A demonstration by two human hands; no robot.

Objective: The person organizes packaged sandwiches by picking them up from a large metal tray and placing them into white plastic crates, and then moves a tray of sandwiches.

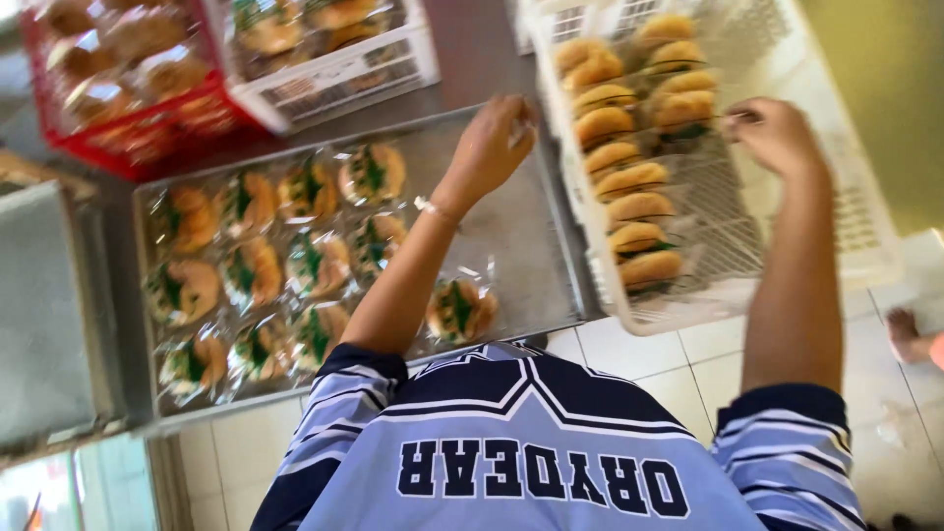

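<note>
Dull metal tray [531,246], glossy clear plastic wrappers [462,310], white plastic lattice crate [855,226]

Taking the metal tray [521,236] as landmark: its right half is mostly bare, leaving open room there, while its left half is packed with wrapped buns [251,270] lying close together. One wrapped bun [460,310] sits alone near the tray's front edge. Just right of the tray, the white crate [865,236] wall rises; inside, its left side is filled by stacked buns [629,147], its right side open mesh. Behind the tray, a red crate [147,133] and another white crate [344,74] block the way.
</note>
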